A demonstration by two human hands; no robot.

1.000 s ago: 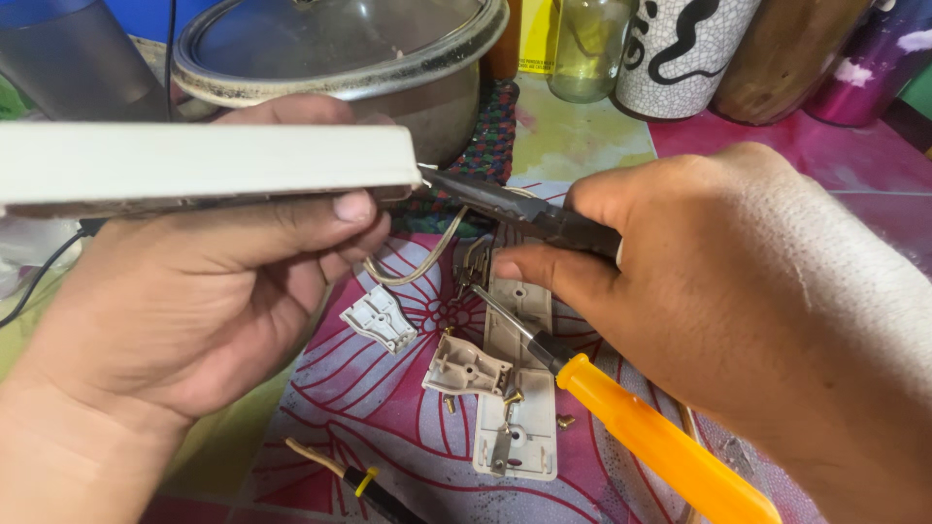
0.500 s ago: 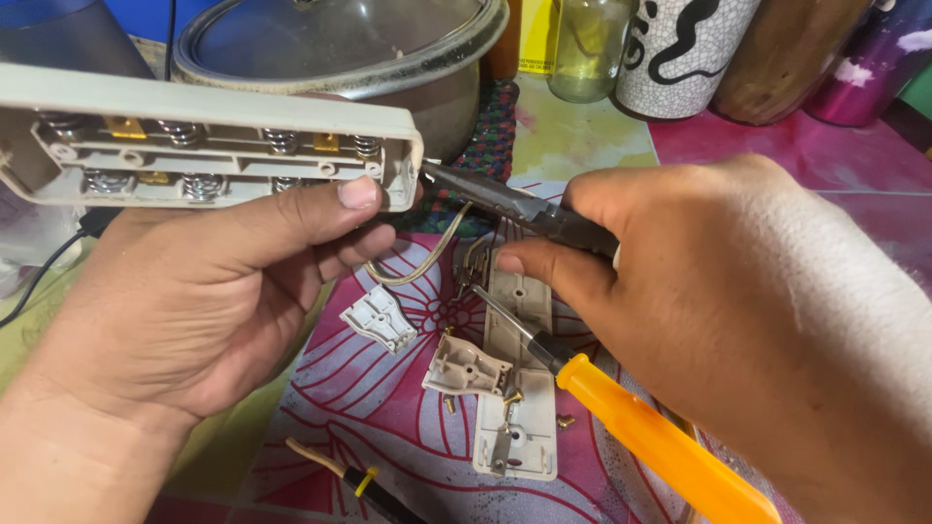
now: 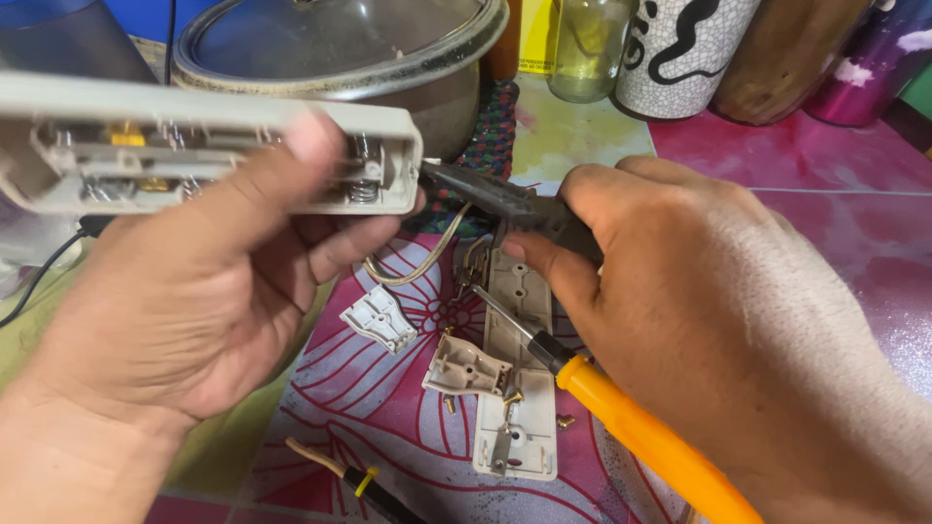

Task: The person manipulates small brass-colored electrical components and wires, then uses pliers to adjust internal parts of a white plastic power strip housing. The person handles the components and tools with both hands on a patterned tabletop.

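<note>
Nearest, low edge: a short black cable with a yellow band [image 3: 364,482] and a bared wire end lies on the tabletop by your left wrist.
Orange-handled screwdriver [image 3: 641,437]: it runs from the lower right up toward the middle, its metal shaft passing under your right hand; whether your fingers carry it, you cannot tell.
Tabletop surface [image 3: 388,408]: a pink plastic cover printed with white-lined flower shapes; to the left it turns yellow-green, to the right plain glossy pink.
Loose parts: a long beige cover plate [image 3: 517,388] lies flat in the middle; a small beige socket piece [image 3: 466,367] rests against its left edge; a white ribbed clip piece [image 3: 380,317] lies just beside that, apart from it.
Your left hand [image 3: 194,291]: its grip is wrapped around the open beige plastic power-strip housing [image 3: 209,155], thumb pressed across the front, held above the tabletop with brass contacts and a spring showing inside.
Your right hand [image 3: 699,291]: its grip is closed on dark-handled pliers [image 3: 485,194], whose tip reaches the right end of the housing.
Pale wires [image 3: 427,257]: they curve down from that end.
Farther back: a metal cooking pot with a glass lid [image 3: 349,58] stands behind the housing.
Farthest row: a clear glass jar [image 3: 587,49], a white crackle-pattern container with black curls [image 3: 680,53], a brown jar [image 3: 786,58] and a purple bottle [image 3: 874,58] stand side by side.
</note>
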